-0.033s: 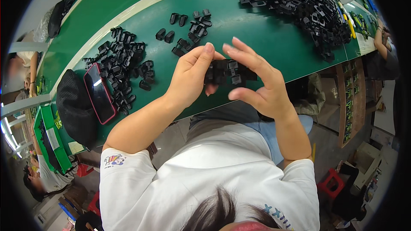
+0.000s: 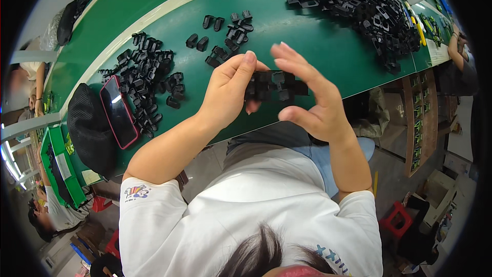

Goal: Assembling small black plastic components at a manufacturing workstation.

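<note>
My left hand (image 2: 225, 90) is closed on one end of a black moulded plastic part (image 2: 281, 86), thumb on top, holding it just above the near edge of the green table. The part is blocky, with several raised sections, and its left end is hidden in my grip. Around its right end, my right hand (image 2: 323, 105) is spread, thumb and fingers apart, gripping nothing. Beyond my left hand, several small black plastic clips (image 2: 237, 33) lie loosely on the table.
A heap of small black clips (image 2: 148, 66) lies on the left, beside a red-edged phone (image 2: 119, 113) and a black mesh pouch (image 2: 88, 125). Larger black frames (image 2: 359, 10) are piled at far right. The green table (image 2: 287, 25) curves; a wooden rack (image 2: 421, 123) stands right.
My right hand has shifted slightly to the right, its thumb and fingertips drawing back from the black part. My left hand and the part stay put.
</note>
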Action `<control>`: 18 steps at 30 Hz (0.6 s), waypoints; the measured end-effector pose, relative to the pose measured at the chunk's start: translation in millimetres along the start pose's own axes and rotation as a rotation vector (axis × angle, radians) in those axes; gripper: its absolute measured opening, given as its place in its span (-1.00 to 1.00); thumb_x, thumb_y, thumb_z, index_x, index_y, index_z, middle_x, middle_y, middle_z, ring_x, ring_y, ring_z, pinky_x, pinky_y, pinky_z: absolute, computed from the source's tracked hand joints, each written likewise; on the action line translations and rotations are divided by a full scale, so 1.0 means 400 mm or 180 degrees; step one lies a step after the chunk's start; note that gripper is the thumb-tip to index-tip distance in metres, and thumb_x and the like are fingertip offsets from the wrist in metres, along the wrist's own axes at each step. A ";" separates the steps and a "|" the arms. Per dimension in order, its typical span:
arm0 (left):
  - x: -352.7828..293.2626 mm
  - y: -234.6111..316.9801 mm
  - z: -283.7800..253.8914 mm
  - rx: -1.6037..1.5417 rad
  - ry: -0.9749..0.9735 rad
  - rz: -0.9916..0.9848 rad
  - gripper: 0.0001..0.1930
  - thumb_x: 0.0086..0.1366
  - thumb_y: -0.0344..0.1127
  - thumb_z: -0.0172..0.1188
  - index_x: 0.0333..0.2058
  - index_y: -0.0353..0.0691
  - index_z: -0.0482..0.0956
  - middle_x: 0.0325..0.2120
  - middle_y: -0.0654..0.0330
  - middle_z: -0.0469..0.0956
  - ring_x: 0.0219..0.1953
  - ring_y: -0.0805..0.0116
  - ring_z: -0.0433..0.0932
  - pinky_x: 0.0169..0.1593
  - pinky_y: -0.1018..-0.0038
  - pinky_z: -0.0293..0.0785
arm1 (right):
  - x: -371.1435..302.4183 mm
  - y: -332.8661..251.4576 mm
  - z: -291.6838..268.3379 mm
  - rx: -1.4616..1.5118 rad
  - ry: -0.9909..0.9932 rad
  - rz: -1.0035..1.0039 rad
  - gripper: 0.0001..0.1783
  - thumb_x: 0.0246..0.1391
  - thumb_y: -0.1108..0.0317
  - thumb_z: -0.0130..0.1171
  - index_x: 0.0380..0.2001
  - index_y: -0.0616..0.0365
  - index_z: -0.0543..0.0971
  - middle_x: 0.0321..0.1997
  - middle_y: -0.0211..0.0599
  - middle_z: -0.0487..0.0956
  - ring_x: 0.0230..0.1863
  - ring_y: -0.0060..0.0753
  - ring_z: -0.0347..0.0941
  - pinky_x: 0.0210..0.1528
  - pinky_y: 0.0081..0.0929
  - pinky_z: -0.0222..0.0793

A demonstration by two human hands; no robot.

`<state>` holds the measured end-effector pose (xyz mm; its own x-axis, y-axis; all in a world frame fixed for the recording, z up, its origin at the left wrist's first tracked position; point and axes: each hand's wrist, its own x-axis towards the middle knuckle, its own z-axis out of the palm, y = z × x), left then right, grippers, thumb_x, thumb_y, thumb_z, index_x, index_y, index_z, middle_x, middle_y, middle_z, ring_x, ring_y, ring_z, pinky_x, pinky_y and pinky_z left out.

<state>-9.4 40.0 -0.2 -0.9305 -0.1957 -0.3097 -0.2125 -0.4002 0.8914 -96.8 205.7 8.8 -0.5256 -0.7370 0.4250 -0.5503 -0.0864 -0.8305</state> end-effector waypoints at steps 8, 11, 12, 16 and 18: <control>-0.003 0.004 -0.002 0.0100 0.0001 0.0123 -0.55 0.39 0.03 -0.18 -0.37 -0.27 0.46 -0.69 0.24 0.43 -0.76 0.55 0.37 -0.71 0.65 0.26 | 0.000 0.007 -0.010 -0.0543 0.0230 -0.0465 -0.56 -0.29 0.35 0.41 -0.23 0.13 0.55 -0.18 -0.34 0.58 -0.03 -0.18 0.47 -0.01 -0.32 0.35; -0.001 0.008 -0.001 0.0043 -0.0038 0.0052 -0.55 0.39 0.03 -0.17 -0.38 -0.27 0.46 -0.69 0.24 0.43 -0.76 0.56 0.37 -0.71 0.66 0.26 | 0.001 0.009 -0.003 -0.0917 0.0285 -0.0696 -0.60 -0.29 0.35 0.40 -0.27 0.12 0.55 -0.18 -0.35 0.59 -0.05 -0.20 0.48 -0.05 -0.32 0.35; -0.001 0.006 -0.002 0.0042 -0.0034 0.0051 -0.55 0.39 0.03 -0.17 -0.38 -0.27 0.46 -0.69 0.24 0.43 -0.76 0.56 0.37 -0.71 0.66 0.26 | 0.001 0.010 -0.001 -0.0984 0.0338 -0.0799 -0.61 -0.29 0.35 0.40 -0.29 0.11 0.55 -0.18 -0.35 0.58 -0.05 -0.21 0.48 -0.06 -0.32 0.35; -0.004 -0.004 -0.002 0.0288 0.0052 0.0264 -0.58 0.38 0.01 -0.14 -0.38 -0.26 0.45 -0.69 0.28 0.42 -0.76 0.59 0.36 -0.71 0.67 0.24 | -0.004 -0.004 0.003 -0.1251 0.0311 -0.0788 -0.61 -0.29 0.36 0.40 -0.29 0.12 0.55 -0.19 -0.34 0.59 -0.09 -0.22 0.50 -0.04 -0.32 0.35; -0.003 -0.005 -0.001 0.0401 0.0074 0.0407 -0.59 0.38 0.00 -0.13 -0.37 -0.26 0.45 -0.68 0.29 0.42 -0.76 0.61 0.35 -0.71 0.68 0.23 | -0.010 0.008 0.012 -0.1206 0.0599 -0.0780 -0.60 -0.29 0.36 0.41 -0.28 0.13 0.55 -0.22 -0.34 0.60 -0.10 -0.23 0.52 -0.03 -0.31 0.35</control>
<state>-7.8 40.8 -1.9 -0.9455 -0.2591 -0.1974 -0.1299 -0.2557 0.9580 -93.3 205.1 2.8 -0.4401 -0.5885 0.6782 -0.8515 0.0338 -0.5232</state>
